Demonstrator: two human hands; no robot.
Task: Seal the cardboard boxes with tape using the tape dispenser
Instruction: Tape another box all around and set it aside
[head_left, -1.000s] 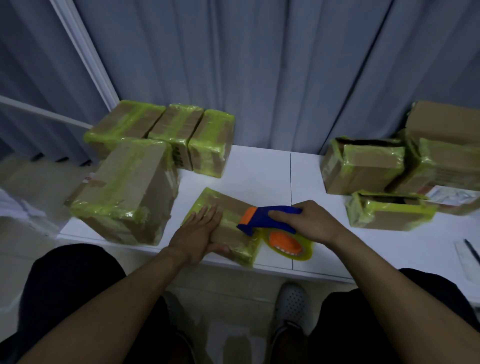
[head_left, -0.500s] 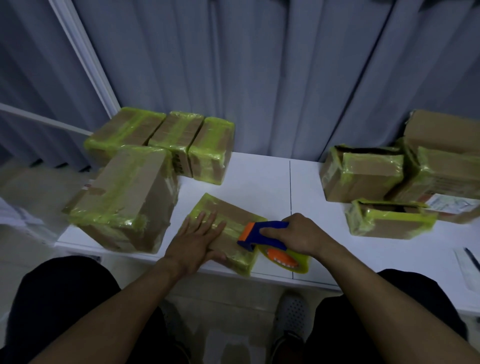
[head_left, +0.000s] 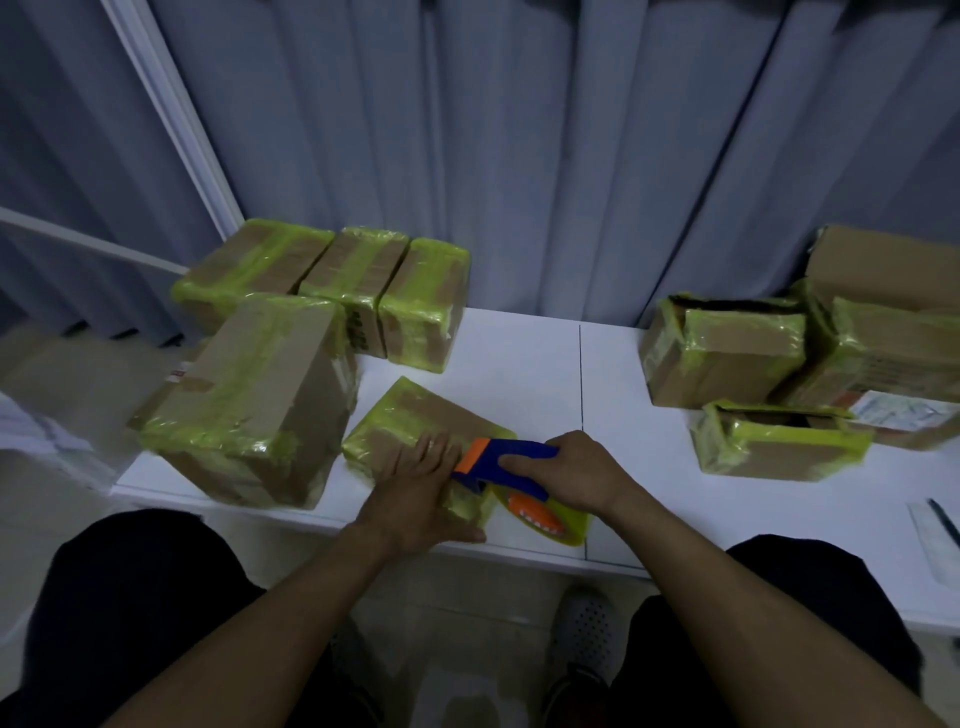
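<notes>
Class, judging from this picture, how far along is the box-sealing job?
Done: four taped boxes on the left. In hand: the flat box, pressed down while the tape dispenser meets its near corner. Left: two open-topped boxes on the right.

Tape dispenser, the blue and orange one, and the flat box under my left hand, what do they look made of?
Blue and orange tape dispenser: probably moulded plastic, given its solid bright colours and smooth surface. Flat brown box: cardboard, by its dull matte brown faces; its edges carry glossy yellow-green tape, likely plastic film, that wrinkles and catches light.
</notes>
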